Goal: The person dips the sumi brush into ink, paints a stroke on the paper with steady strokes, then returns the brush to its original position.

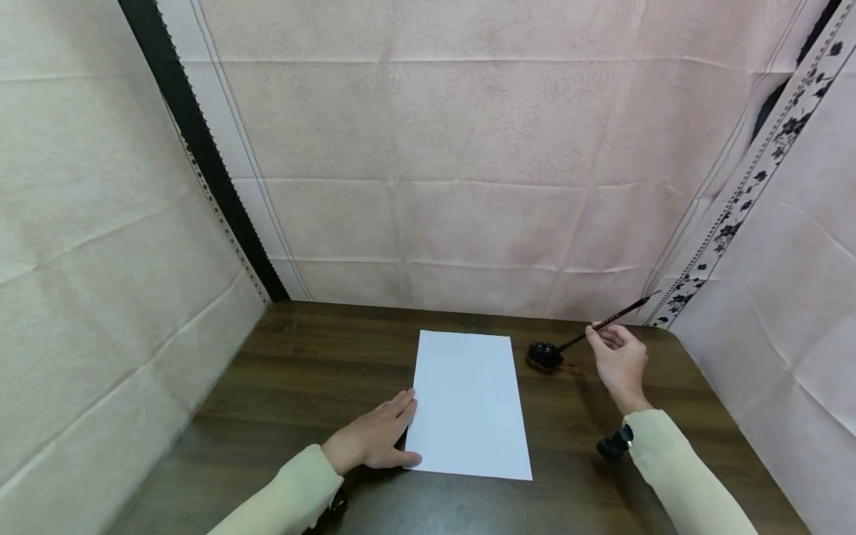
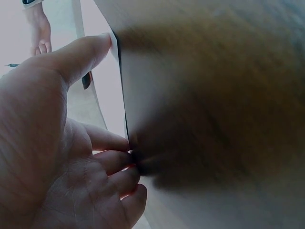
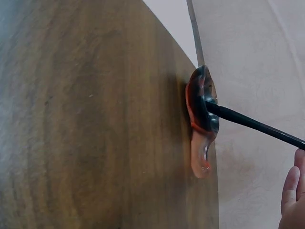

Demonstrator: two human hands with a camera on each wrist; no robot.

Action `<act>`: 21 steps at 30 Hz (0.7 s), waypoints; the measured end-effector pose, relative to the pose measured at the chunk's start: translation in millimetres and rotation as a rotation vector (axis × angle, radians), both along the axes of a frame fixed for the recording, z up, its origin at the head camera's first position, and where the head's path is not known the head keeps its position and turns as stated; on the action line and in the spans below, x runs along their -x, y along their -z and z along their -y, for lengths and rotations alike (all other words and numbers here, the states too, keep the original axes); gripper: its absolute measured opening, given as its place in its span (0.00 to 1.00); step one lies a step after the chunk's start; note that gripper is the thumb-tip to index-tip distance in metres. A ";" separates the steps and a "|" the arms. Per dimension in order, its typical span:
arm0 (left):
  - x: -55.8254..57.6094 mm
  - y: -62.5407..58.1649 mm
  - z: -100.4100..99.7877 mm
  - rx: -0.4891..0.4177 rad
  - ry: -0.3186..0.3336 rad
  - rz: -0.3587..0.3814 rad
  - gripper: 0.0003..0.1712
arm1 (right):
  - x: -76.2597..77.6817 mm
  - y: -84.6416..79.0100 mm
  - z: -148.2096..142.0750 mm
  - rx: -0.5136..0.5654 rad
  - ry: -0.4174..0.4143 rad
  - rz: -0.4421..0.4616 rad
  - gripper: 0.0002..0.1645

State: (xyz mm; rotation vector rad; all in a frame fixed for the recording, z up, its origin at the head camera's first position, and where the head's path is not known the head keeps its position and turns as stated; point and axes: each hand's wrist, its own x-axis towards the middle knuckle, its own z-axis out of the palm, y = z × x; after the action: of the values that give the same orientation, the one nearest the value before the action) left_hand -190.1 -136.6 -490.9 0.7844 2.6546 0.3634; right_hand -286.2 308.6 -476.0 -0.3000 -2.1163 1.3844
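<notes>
A sheet of white paper (image 1: 468, 409) lies on the dark wooden table. My left hand (image 1: 381, 435) rests at its left edge, thumb and fingertips touching the sheet; the left wrist view shows the thumb (image 2: 88, 55) on its margin. To the right of the paper, my right hand (image 1: 618, 364) pinches a dark writing brush (image 1: 611, 318) partway along its handle. The brush slants, its upper end pointing right and its lower end inside a small black ink dish (image 1: 543, 357). In the right wrist view the ink dish (image 3: 202, 102) has a reddish-brown, curved tail; the brush's bristles are hidden inside it.
Pale fabric (image 1: 441, 163) hangs behind the table (image 1: 301, 386) and along both sides. A patterned border (image 1: 742, 193) runs down the right corner, a black strip (image 1: 207, 148) down the left. Dark wrist devices (image 1: 615, 444) sit at the sleeves.
</notes>
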 end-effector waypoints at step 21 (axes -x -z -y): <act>1.0 0.7 0.0 0.017 0.016 -0.016 0.58 | -0.2 -24.4 0.1 -0.059 -0.041 0.005 0.17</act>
State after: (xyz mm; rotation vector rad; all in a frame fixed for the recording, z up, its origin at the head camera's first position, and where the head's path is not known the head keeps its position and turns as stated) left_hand -191.1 -136.5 -491.6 0.8059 2.6615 0.3306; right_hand -286.1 308.5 -451.7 -0.2381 -2.1745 1.3430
